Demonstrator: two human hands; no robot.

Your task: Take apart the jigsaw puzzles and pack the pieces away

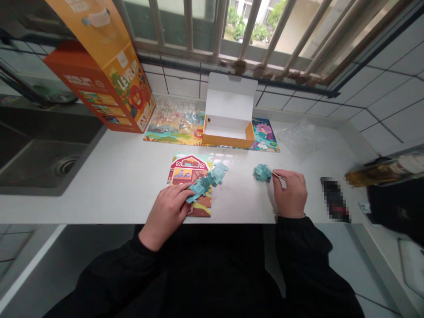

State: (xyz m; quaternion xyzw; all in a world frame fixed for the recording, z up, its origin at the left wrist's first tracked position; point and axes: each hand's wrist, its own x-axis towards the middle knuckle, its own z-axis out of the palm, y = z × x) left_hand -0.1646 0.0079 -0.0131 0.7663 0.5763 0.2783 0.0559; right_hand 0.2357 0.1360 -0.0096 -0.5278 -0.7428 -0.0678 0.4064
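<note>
My left hand [168,211] is closed on the near end of a strip of teal puzzle pieces [208,181], which slants up and right over a barn picture board [204,211]. The fingertips pinch the strip at its lower left. To the right, a small pile of teal puzzle pieces [261,172] lies on the white counter. Beside that pile my right hand [290,192] pinches a thin puzzle piece [278,174], seen nearly edge-on, at the pile's right side.
An open orange box [228,141] stands on a colourful picture strip [179,138] with crumpled clear plastic [175,115]. Tall orange puzzle box [122,88] stands by the sink [43,163] at left. A dark blurred object [334,198] and a bottle [380,172] are at right.
</note>
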